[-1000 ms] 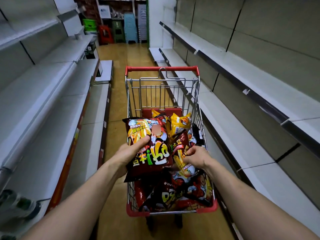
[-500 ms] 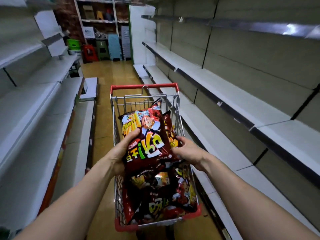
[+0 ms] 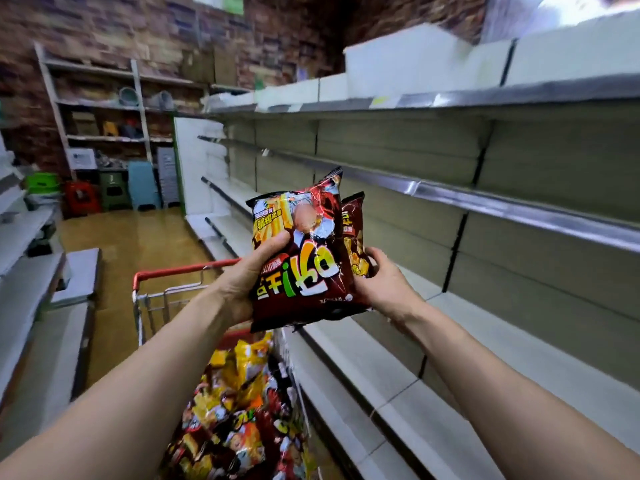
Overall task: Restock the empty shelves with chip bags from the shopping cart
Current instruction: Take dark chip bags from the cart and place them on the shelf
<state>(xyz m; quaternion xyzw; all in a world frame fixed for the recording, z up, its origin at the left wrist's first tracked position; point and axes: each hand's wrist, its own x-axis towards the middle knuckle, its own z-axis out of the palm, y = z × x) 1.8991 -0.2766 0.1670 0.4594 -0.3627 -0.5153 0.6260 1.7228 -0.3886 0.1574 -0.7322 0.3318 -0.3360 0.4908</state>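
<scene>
My left hand (image 3: 246, 275) grips the left edge of a dark red chip bag (image 3: 304, 251) with yellow and green lettering, thumb across its front. My right hand (image 3: 384, 282) holds a second, smaller dark red bag (image 3: 355, 233) tucked behind the first. Both bags are raised at chest height, in front of the bare shelves (image 3: 450, 199) on the right. Below them stands the red-handled shopping cart (image 3: 156, 275), with several more chip bags (image 3: 239, 414) heaped inside.
More bare shelves (image 3: 31, 258) run along the left side of the aisle. The wooden floor (image 3: 138, 237) leads to a back rack (image 3: 104, 109) with boxes, plastic stools and crates beneath it, against a brick wall.
Both hands lifted the two bags up out of the cart and toward the right-hand shelves. The view swung up and right, so the cart now sits low in the frame.
</scene>
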